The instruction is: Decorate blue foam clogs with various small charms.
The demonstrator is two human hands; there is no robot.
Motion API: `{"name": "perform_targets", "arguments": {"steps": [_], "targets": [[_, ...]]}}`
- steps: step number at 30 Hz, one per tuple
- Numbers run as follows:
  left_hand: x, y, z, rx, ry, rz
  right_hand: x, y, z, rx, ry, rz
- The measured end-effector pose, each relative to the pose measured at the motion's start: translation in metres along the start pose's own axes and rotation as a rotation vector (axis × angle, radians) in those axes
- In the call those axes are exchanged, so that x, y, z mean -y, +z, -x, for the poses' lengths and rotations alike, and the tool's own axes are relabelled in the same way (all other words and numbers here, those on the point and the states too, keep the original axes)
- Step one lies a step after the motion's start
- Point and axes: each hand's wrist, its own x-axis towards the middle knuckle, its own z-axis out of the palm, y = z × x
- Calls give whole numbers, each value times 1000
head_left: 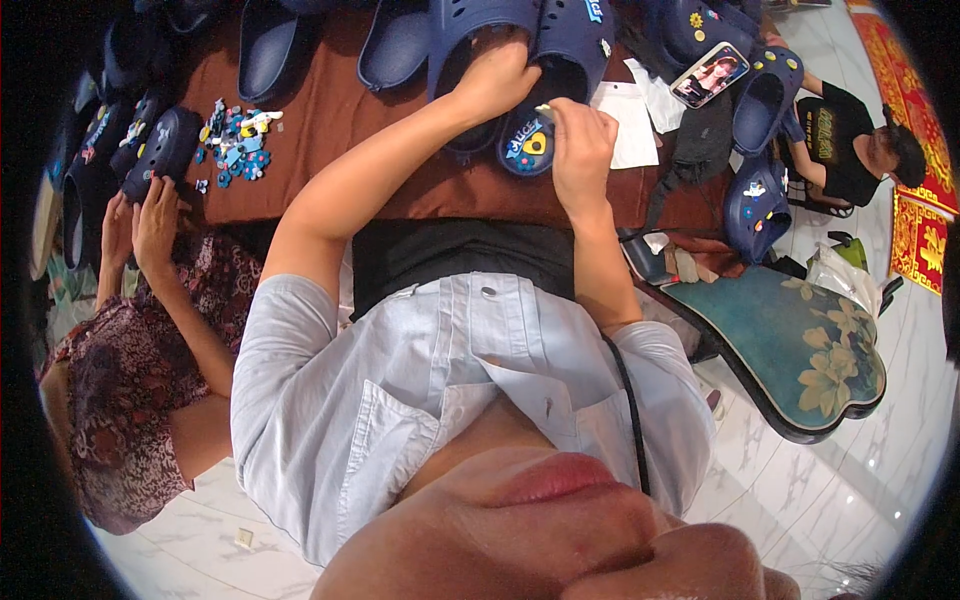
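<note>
Two navy foam clogs stand side by side at the table's far edge, heels toward me. My left hand (500,75) reaches into the opening of the left clog (447,50); its fingertips are hidden inside. Several shoe charms (530,145), blue, yellow and white, lie on the heel part of the right clog (575,75). Just above them, my right hand (583,140) pinches a small pale piece, apparently a shoe charm (543,108), between thumb and fingers. More charms are fixed on that clog's upper at its right side.
Loose charms (240,145) are heaped on the brown tablecloth (330,145). Navy clogs line both sides. A co-worker's hands (150,225) touch a clog (165,150) at left. A phone (712,75), white paper (628,130) and a black mask (703,135) lie right; another person sits beyond.
</note>
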Motion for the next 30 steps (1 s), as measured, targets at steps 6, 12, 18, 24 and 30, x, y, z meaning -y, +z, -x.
{"name": "perform_targets", "arguments": {"steps": [6, 12, 18, 24, 30], "targets": [[-2, -2, 1, -19, 21, -8, -7, -11, -38, -158, 287, -385], [9, 9, -5, -94, 75, -16, -9, -18, -123, -118, 375, -805], [12, 10, -3, -31, 31, 36, -51, 23, -177, -93, 350, -896], [7, 6, 0, -10, 20, 65, -53, 54, -192, -137, 178, -571], [2, 2, -1, -42, 85, 44, -53, 58, -204, -130, 160, -524]]}}
